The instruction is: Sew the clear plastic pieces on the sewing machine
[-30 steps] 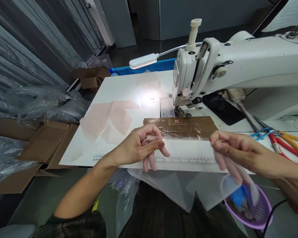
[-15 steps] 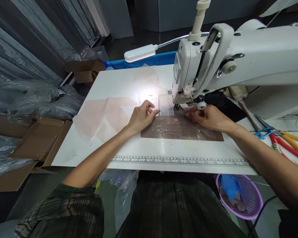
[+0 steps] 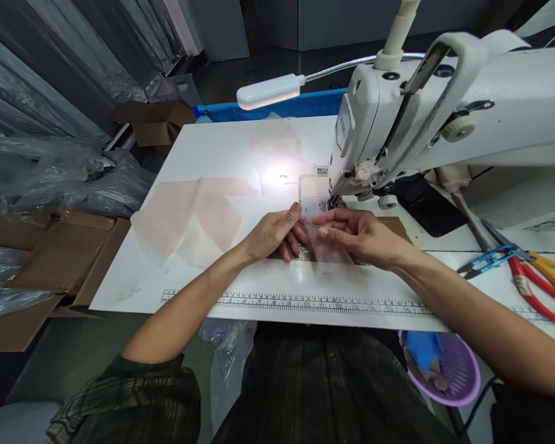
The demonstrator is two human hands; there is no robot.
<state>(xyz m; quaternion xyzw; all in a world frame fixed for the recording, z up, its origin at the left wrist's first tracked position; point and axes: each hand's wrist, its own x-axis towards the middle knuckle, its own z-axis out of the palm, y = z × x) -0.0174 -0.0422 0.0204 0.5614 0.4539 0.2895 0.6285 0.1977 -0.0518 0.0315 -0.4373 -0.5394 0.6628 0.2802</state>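
Observation:
My left hand (image 3: 277,234) and my right hand (image 3: 358,234) meet just in front of the needle of a white sewing machine (image 3: 444,111). Between them they pinch a small sheer, see-through piece of fabric (image 3: 324,246), fingers closed on its top edge. The piece hangs over a brown taped patch (image 3: 393,227) on the white table (image 3: 222,154). The needle area (image 3: 335,200) lies right behind my fingertips.
Sheer pink fabric pieces (image 3: 185,216) lie at the left of the table. A printed ruler (image 3: 305,303) runs along the front edge. Scissors and red-handled tools (image 3: 522,271) lie at the right. A purple basket (image 3: 448,370) hangs below. A lamp (image 3: 268,92) shines above. Cardboard boxes (image 3: 50,259) sit left.
Both hands went forward to the needle and flattened on the brown patch, then drew back together; they now hold the sheer piece up between them.

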